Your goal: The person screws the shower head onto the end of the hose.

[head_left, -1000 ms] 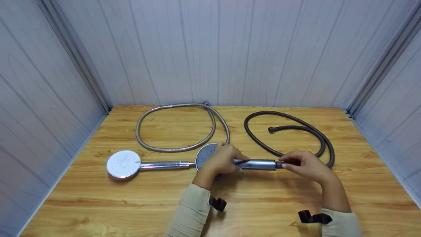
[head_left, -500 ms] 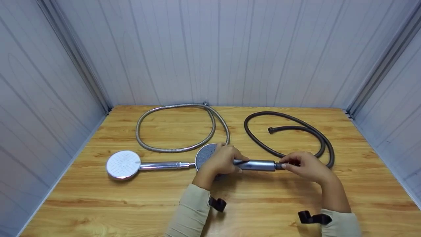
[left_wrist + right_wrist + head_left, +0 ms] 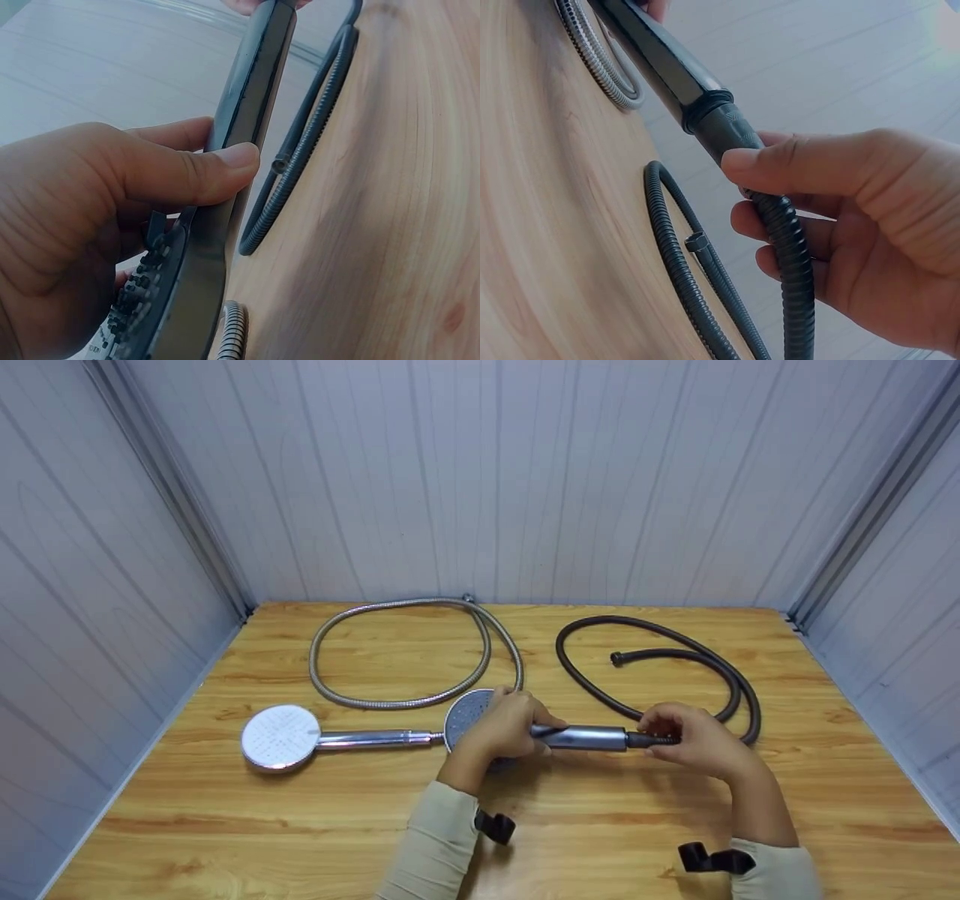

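My left hand [image 3: 510,727] grips a grey shower head [image 3: 466,716] by its neck and handle [image 3: 589,737], thumb along one side in the left wrist view. The spray face is partly hidden behind that hand. At the handle's right end, a black shower hose [image 3: 791,255] meets it through a dark connector nut [image 3: 727,135]. My right hand [image 3: 694,739] holds the hose at the nut's lower end, with its thumb [image 3: 742,165] on one side and curled fingers on the other. Seen from the right wrist, nut and handle end stand in line and touch.
A chrome shower head [image 3: 281,737] lies on the wooden table [image 3: 300,825] at left, joined to a silver hose [image 3: 390,703] looped behind it. The black hose's free end [image 3: 617,658] lies inside its loop at right. Pale panel walls [image 3: 480,480] enclose the table.
My right fingers have shifted slightly on the connector and hose, so more of the dark nut and ribbed hose shows. My left hand and the shower head stay nearly still.
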A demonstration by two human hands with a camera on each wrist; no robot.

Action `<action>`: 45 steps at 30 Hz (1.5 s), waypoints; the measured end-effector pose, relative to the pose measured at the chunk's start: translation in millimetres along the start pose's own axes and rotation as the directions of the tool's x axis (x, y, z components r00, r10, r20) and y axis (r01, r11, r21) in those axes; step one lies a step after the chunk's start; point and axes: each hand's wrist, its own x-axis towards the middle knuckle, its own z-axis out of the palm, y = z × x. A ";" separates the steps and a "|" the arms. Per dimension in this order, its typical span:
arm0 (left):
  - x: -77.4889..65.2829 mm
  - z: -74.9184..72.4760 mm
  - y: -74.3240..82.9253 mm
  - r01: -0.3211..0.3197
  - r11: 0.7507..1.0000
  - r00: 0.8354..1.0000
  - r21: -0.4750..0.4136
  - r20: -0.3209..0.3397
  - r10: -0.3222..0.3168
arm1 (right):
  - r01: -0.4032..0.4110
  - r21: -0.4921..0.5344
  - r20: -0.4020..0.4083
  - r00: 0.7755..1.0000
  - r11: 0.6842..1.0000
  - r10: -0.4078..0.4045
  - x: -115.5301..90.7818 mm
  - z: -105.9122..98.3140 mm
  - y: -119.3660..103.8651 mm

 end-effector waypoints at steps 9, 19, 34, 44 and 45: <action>0.1 -0.1 0.0 0.014 1.000 1.000 -0.013 0.007 -0.014 | 0.004 -0.001 -0.005 1.000 1.000 -0.004 -2.2 -0.8 -2.7; -0.3 0.3 0.0 0.021 0.999 1.000 -0.025 0.004 -0.021 | -0.014 -0.007 -0.014 1.000 1.000 0.014 -3.1 -1.2 -3.0; 0.3 1.1 -1.1 0.028 0.997 1.000 -0.068 0.012 -0.027 | -0.020 -0.019 -0.015 1.000 1.000 0.020 -4.2 -2.4 -4.3; 0.3 0.2 -0.1 0.023 0.998 1.000 -0.061 0.008 -0.022 | -0.024 -0.030 -0.016 1.000 0.999 0.024 -4.4 -3.4 -5.3; 0.2 0.2 0.0 0.021 0.998 1.000 -0.060 0.007 -0.021 | -0.024 -0.029 -0.015 1.000 0.999 0.024 -4.3 -3.4 -5.1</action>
